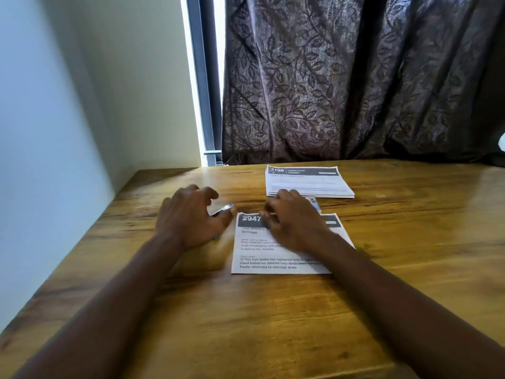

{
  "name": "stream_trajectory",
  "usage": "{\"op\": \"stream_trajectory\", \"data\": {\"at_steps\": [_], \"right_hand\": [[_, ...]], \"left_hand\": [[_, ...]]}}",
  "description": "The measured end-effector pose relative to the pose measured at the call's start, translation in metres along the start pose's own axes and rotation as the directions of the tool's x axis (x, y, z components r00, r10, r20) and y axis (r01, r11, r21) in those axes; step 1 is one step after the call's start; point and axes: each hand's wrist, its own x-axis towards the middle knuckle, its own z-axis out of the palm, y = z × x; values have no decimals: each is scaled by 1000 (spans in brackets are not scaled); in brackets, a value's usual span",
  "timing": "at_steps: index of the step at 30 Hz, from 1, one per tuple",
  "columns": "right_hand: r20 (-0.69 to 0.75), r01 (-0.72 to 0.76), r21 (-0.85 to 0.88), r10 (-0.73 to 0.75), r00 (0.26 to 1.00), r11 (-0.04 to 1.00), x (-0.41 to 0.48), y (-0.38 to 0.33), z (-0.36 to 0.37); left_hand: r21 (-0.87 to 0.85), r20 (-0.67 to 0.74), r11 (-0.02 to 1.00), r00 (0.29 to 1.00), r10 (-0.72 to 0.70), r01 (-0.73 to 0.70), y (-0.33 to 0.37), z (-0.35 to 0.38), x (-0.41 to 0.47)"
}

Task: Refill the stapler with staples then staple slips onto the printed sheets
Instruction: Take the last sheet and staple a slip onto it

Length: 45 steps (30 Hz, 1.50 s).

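A printed sheet [273, 258] headed 2947 lies flat on the wooden table [273, 324] in front of me. My right hand [293, 222] rests on its top part with the fingers bent; what they pinch is hidden. A small blue-and-white item [314, 203] peeks out just behind that hand. My left hand [188, 217] is curled over the stapler [224, 208], left of the sheet; only its silvery tip and a bluish bit under the palm show. A stack of printed sheets [308, 181] headed 3108 lies farther back.
A pale wall [54, 132] runs along the table's left edge. A dark leaf-patterned curtain [355, 77] hangs behind the far edge, with a bright window strip [202, 77] to its left. Bare wood spreads to the right and near me.
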Motion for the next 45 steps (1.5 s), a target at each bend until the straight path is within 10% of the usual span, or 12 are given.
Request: {"op": "stream_trajectory", "data": {"at_steps": [4, 11, 15, 20, 45], "right_hand": [[22, 16, -55, -15, 1000, 998, -3, 0, 6], [8, 34, -48, -34, 999, 998, -5, -2, 6], [-52, 76, 19, -75, 996, 997, -8, -4, 3], [-85, 124, 141, -113, 990, 982, -9, -4, 4], [-219, 229, 299, -167, 961, 926, -4, -10, 6]], "left_hand": [[12, 155, 999, 987, -37, 35, -7, 8, 6], [-288, -14, 949, 991, -135, 125, -7, 14, 8], [-780, 46, 599, 972, -232, 180, -6, 17, 10], [-933, 193, 279, 971, -142, 226, 1, 15, 8], [-889, 245, 407, 969, 35, 210, 8, 16, 5]]}}
